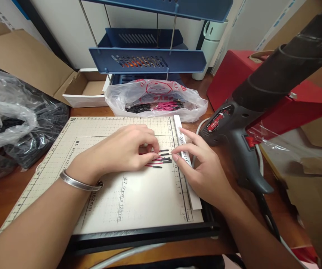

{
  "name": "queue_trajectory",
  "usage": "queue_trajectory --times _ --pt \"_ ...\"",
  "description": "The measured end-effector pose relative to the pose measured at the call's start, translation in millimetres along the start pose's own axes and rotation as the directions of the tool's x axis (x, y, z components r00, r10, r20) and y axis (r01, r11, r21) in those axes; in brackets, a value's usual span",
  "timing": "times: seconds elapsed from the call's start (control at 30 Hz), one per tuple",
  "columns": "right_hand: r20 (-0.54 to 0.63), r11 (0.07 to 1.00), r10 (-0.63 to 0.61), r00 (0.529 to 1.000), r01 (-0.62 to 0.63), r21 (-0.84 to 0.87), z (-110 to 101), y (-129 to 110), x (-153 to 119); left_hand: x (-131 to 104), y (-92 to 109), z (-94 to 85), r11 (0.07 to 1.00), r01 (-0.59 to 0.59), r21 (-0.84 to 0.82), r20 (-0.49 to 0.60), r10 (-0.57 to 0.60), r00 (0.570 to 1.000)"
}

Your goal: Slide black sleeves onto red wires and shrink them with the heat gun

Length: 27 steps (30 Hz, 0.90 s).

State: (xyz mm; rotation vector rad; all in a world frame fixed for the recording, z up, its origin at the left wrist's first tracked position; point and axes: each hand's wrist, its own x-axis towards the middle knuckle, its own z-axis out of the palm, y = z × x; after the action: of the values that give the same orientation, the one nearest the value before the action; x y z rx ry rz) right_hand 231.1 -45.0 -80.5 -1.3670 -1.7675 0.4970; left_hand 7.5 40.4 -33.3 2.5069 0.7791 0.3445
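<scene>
Several thin red wires with black sleeved ends (pixel 165 160) lie in a small loose bunch on a paper trimmer board (pixel 146 201) with printed grid lines. My left hand (pixel 133 147), a silver bangle at its wrist, rests over the bunch, with thumb and forefinger pinched on the wires. Its curled fingers hide the other ends. Just right of the black tips is my right hand (pixel 198 160), thumb and fingers apart and nothing visible between them. It reaches over the trimmer's white edge strip (pixel 193 196).
Behind the board, a clear plastic bag (pixel 116 101) holds more black and red wires. A heat gun (pixel 234 138) stands close on the right, before a red box (pixel 228 71). A blue rack (pixel 149 59) rises behind; bagged black items (pixel 37 130) sit left.
</scene>
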Motion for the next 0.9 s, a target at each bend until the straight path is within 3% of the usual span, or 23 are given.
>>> queue_trajectory --times 0.23,0.57,0.73,0.9 --pt "-0.001 1.0 0.014 1.0 -0.014 -0.005 1 1 0 1 4 1.3 1.0 -0.004 -0.01 0.014 0.004 1.0" --pt "-0.057 0.99 -0.139 0.989 0.139 -0.002 0 -2 2 1 8 3.4 0.994 -0.09 -0.056 -0.127 0.082 0.988" --pt "-0.164 0.986 -0.139 0.977 0.152 0.073 -1 -4 4 2 12 4.4 0.985 -0.149 -0.088 -0.224 0.126 0.966" --pt "-0.124 0.989 -0.112 0.986 0.123 0.082 -4 -8 3 2 14 5.5 0.987 -0.127 -0.098 -0.282 0.095 0.955"
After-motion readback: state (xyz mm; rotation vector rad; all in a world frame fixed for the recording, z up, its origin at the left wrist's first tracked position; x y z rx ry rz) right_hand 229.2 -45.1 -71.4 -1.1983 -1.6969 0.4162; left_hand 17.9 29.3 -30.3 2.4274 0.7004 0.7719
